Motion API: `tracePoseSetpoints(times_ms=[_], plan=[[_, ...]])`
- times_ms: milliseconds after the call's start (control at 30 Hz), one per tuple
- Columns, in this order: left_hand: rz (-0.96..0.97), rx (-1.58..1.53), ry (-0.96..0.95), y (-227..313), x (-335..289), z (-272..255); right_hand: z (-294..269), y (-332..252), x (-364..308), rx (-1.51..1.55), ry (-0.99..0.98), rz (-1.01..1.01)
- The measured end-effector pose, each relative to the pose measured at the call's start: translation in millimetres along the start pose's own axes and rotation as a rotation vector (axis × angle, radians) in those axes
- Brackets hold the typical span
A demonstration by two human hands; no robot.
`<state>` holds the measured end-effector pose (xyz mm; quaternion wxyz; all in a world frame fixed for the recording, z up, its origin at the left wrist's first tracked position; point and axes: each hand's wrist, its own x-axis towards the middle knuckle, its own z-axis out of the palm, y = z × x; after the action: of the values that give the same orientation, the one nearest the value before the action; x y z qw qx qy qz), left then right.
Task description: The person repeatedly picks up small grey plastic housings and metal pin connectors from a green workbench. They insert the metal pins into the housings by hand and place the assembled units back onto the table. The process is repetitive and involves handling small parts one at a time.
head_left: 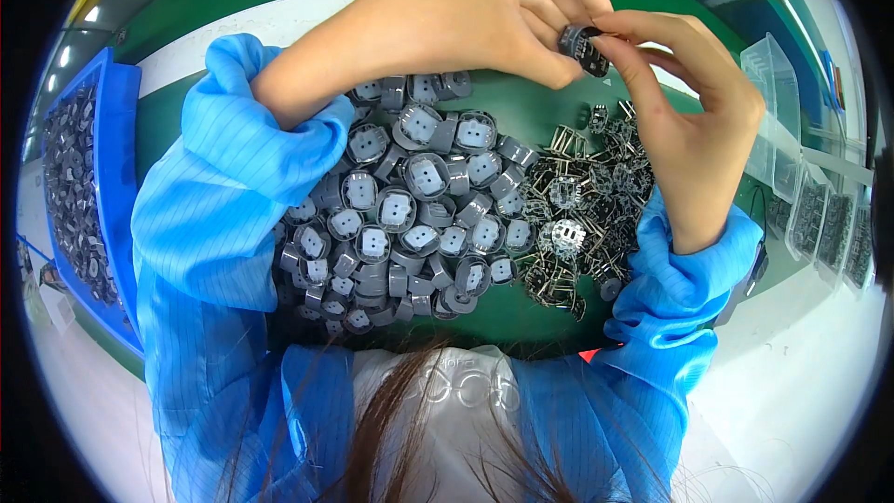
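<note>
Both bare hands busy at one small part, dark grey rim, darker and intricate inside; held up over the desk's far side, right of centre. Left hand clamped on its rim between thumb and fingers; right hand has thumb and forefinger together at its upper right edge, their exact hold too small to tell. Below, toward the desk's near edge, a heap of smooth grey plastic caps, rounded, pale insides with slots. Against its right side, a tangle of shiny metal pieces, pronged, spiky. Desk green, a white strip crossing its far left. Blue plastic bin at left edge, full of small grey pieces; clear plastic boxes at right edge, several with dark parts. Sleeves thin, blue, finely striped, pushed up.
</note>
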<state>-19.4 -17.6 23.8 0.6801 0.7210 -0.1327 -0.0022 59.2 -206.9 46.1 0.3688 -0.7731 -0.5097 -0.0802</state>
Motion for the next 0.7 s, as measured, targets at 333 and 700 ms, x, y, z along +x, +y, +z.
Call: tracePoseSetpoints(times_ms=[333,700], plan=[[-0.187,-0.149,-0.037,10,3,-3,3,-4,-3,-0.144,0.047,-0.076],[-0.213,-0.123,0.145,4,4,0,26,10,-10,0.231,0.018,0.132]])
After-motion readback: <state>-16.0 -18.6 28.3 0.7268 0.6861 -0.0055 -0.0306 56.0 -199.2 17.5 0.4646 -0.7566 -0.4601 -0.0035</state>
